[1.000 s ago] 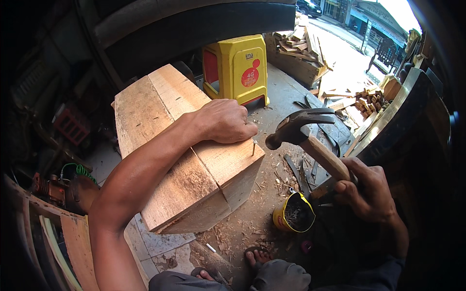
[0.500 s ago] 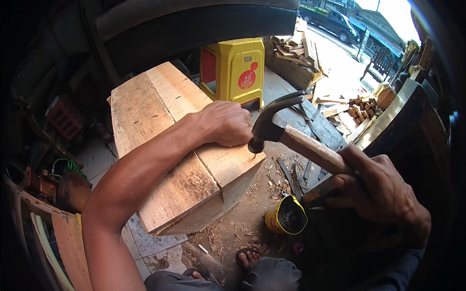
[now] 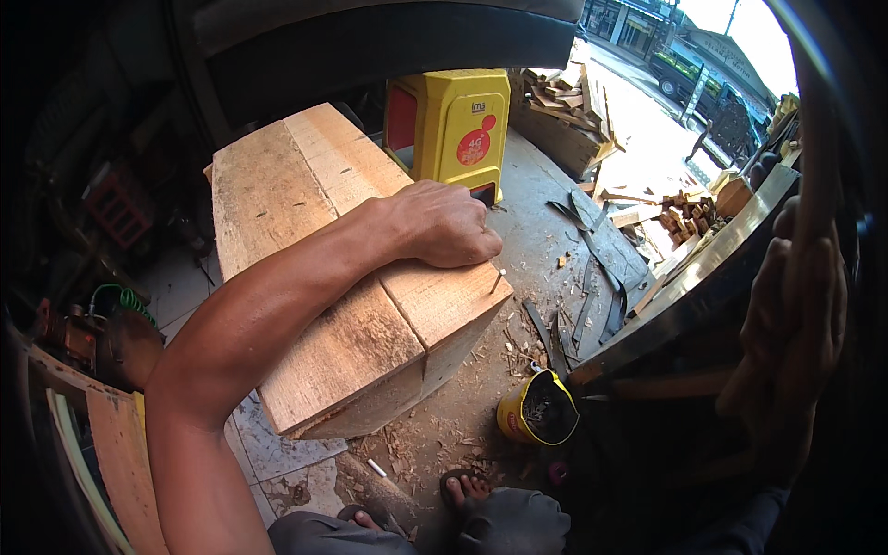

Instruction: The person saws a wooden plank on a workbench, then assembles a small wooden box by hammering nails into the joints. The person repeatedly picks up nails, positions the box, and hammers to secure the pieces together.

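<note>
A thick wooden block [image 3: 268, 199] made of planks set side by side stands in front of me. My left hand [image 3: 444, 225] rests closed on its top near the right edge; whatever the curled fingers hold, if anything, is hidden. Just beyond the knuckles, a nail [image 3: 499, 281] sticks up from the corner of the wood, leaning slightly. Raised at the far right, my right hand [image 3: 795, 310] is wrapped round the wooden handle of a hammer [image 3: 818, 139]. The hammer's head cannot be made out against the dark rim.
Behind the block is a yellow plastic stool [image 3: 462, 129]. A yellow bucket [image 3: 518, 421] with dark contents stands on the floor, amid wood shavings and dark strips [image 3: 592, 268]. Scrap wood [image 3: 564, 106] is piled at the back right. My feet are close below the block.
The hammer has swung up and right, away from the nail, with my right hand. My left hand stays on the block. The view has shifted slightly.
</note>
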A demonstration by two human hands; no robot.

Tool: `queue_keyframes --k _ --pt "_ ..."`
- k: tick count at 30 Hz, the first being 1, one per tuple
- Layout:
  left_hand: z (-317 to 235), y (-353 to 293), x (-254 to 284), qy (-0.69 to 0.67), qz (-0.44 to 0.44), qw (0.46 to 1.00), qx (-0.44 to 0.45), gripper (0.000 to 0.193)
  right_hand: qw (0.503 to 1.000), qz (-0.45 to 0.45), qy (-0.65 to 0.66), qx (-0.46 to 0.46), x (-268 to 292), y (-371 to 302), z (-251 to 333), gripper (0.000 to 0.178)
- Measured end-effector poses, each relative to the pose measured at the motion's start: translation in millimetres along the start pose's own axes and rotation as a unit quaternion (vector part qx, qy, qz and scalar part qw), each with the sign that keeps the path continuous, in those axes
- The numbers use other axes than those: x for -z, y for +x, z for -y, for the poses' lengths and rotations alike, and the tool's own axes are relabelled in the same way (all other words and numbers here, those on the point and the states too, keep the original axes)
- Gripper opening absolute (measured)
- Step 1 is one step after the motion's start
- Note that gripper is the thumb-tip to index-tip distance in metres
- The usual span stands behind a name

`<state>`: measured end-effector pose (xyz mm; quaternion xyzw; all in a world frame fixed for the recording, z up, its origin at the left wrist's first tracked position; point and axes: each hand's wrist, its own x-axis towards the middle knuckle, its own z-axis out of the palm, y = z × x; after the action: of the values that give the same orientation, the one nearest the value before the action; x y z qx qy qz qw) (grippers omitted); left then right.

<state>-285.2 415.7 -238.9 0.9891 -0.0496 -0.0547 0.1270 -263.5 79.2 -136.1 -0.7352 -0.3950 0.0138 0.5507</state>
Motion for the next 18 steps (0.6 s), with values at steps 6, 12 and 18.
queue_keyframes --k 6,12,18 --pt "-4.3 6.8 2.1 0.027 -0.037 0.999 -0.014 0.057 0.880 0.298 -0.365 -0.060 -19.2 -9.6 -10.6 0.046" --pt "10.5 -6.1 -6.6 0.029 0.005 0.999 0.027 0.057 0.994 0.056 0.095 0.027 -8.6 8.6 -22.9 0.036" --pt "8.4 -8.1 3.5 0.033 0.015 0.998 0.042 0.051 0.886 0.295 -0.357 0.027 -17.5 3.6 -16.2 0.040"
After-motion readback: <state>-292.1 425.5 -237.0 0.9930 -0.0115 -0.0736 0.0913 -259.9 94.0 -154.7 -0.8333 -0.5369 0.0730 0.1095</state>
